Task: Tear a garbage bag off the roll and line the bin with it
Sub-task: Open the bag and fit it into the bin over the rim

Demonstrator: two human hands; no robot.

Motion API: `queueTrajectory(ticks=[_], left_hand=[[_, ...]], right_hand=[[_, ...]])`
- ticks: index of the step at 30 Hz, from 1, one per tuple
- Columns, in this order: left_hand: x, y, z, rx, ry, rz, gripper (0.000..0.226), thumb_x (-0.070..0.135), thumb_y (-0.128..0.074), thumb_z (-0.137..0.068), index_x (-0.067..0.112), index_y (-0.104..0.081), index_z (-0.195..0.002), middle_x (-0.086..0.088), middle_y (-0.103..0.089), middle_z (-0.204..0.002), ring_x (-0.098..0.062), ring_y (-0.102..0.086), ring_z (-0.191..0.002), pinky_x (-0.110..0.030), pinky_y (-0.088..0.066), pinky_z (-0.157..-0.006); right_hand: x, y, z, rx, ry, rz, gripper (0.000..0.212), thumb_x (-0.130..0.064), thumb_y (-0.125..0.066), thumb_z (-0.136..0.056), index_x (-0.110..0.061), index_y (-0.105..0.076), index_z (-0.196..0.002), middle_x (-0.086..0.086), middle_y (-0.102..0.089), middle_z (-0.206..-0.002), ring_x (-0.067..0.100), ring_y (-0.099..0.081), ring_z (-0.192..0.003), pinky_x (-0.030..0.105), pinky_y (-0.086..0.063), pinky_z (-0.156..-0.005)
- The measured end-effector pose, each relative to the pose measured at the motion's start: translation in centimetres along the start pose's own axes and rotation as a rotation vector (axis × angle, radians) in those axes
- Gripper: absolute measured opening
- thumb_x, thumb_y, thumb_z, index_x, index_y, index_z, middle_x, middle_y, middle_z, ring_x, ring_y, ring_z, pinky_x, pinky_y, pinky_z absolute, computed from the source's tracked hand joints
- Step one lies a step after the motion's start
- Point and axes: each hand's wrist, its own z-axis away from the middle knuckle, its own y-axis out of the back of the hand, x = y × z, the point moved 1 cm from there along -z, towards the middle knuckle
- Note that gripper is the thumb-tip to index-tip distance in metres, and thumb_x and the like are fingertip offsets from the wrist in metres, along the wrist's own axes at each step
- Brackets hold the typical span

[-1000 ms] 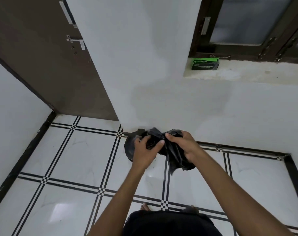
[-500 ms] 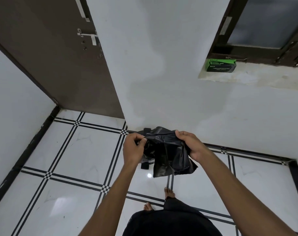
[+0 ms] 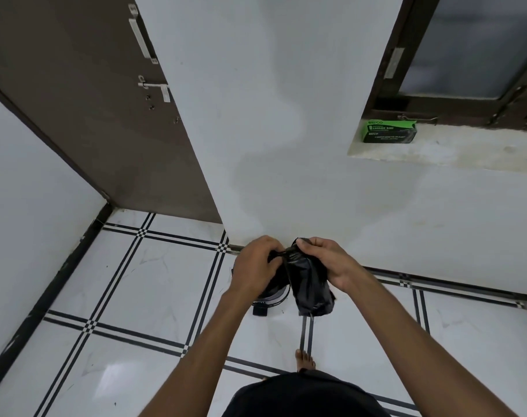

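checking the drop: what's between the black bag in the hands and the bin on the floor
Head view: nothing lies between the garbage bag and the bin below, mostly hidden by the left hand.

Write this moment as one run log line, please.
stage: opening bag | left hand, right hand: gripping black bag | bin: unlined, below hands

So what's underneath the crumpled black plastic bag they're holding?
Beneath the crumpled black plastic bag, gripped by the left hand and right hand, a dark round pedal bin stands on the white tiled floor. Its opening is hidden.

Black garbage bag (image 3: 311,284) between both hands
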Motion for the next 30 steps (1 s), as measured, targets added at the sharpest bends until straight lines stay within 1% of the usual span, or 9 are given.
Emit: queueTrajectory(ticks=[4,9,13,16,18,20,24,27,30], left_hand=[[-0.4,0.7,-0.2,0.165,0.113,0.068,0.014,0.007,-0.069,-0.08,0.02,-0.061,-0.081,0.009,-0.064,-0.084,-0.013,-0.06,-0.08,-0.037,-0.052,-0.073],[-0.4,1.3,0.0,0.255,0.352,0.291,0.026,0.014,-0.073,-0.08,0.026,-0.052,-0.071,0.011,-0.066,-0.079,-0.003,-0.061,-0.077,-0.016,-0.047,-0.068],[0.7,0.5,-0.2,0.3,0.401,0.471,0.021,0.012,-0.067,-0.087,0.016,-0.049,-0.077,0.003,-0.056,-0.07,-0.006,-0.048,-0.063,-0.019,-0.041,-0.061],[0.8,0.3,-0.5,0.398,0.495,0.532,0.013,0.019,-0.063,-0.089,0.01,-0.054,-0.087,-0.015,-0.064,-0.084,-0.019,-0.058,-0.072,-0.034,-0.051,-0.068],[0.5,0.4,-0.6,0.418,0.492,0.545,0.007,0.022,-0.061,-0.089,0.017,-0.06,-0.094,-0.006,-0.07,-0.089,-0.021,-0.067,-0.085,-0.041,-0.057,-0.079],[0.3,0.6,-0.7,0.405,0.472,0.545,0.008,0.021,-0.06,-0.09,0.023,-0.063,-0.096,0.003,-0.072,-0.091,-0.016,-0.069,-0.089,-0.04,-0.058,-0.082],[-0.9,1.5,-0.9,0.341,0.421,0.423,0.005,0.019,-0.065,-0.084,0.017,-0.062,-0.086,0.0,-0.07,-0.08,-0.023,-0.067,-0.08,-0.048,-0.058,-0.078],[-2.2,2.2,-0.5,0.277,0.38,0.331,0.003,0.018,-0.071,-0.082,0.021,-0.069,-0.081,0.008,-0.072,-0.076,-0.014,-0.069,-0.076,-0.043,-0.058,-0.074],[-4.2,2.8,0.1,0.238,0.365,0.265,0.023,0.012,-0.066,-0.086,0.033,-0.071,-0.079,0.003,-0.072,-0.072,-0.015,-0.067,-0.07,-0.042,-0.055,-0.072]], right_hand=[[-1.2,2.4,-0.8,0.122,0.04,-0.112,0.02,-0.027,-0.072,-0.09,-0.008,-0.066,-0.09,0.01,-0.073,-0.084,0.019,-0.07,-0.071,0.028,-0.059,-0.065],[-2.3,5.7,-1.8,0.257,0.053,-0.098,0.032,-0.04,-0.071,-0.089,-0.009,-0.068,-0.097,0.017,-0.074,-0.107,0.032,-0.071,-0.096,0.047,-0.058,-0.089],[-2.7,5.4,-2.0,0.06,0.027,-0.044,0.049,-0.056,-0.058,-0.094,-0.014,-0.073,-0.116,0.01,-0.073,-0.12,0.026,-0.069,-0.112,0.042,-0.056,-0.092],[-2.3,5.5,-1.5,-0.172,-0.029,0.078,0.051,-0.052,-0.066,-0.089,-0.012,-0.071,-0.122,0.011,-0.072,-0.123,0.027,-0.066,-0.119,0.043,-0.051,-0.102],[-1.7,5.9,-1.1,-0.258,-0.042,0.148,0.052,-0.042,-0.077,-0.083,-0.008,-0.07,-0.122,0.015,-0.07,-0.126,0.031,-0.064,-0.121,0.046,-0.048,-0.107],[-1.5,6.0,-0.9,-0.237,-0.04,0.138,0.045,-0.027,-0.077,-0.083,-0.004,-0.07,-0.12,0.017,-0.071,-0.121,0.031,-0.068,-0.113,0.042,-0.054,-0.098],[-2.7,5.5,-0.9,-0.016,0.1,-0.006,0.013,-0.01,-0.069,-0.091,-0.007,-0.073,-0.103,0.012,-0.077,-0.095,0.026,-0.073,-0.084,0.035,-0.061,-0.069],[-4.0,5.1,-1.1,0.174,0.19,-0.018,0.005,-0.014,-0.071,-0.091,-0.009,-0.072,-0.089,0.005,-0.076,-0.078,0.023,-0.07,-0.073,0.03,-0.059,-0.062],[-4.9,4.1,-1.0,0.26,0.234,0.012,0.016,-0.025,-0.073,-0.09,-0.009,-0.071,-0.085,-0.001,-0.071,-0.07,0.012,-0.063,-0.055,0.023,-0.054,-0.053]])
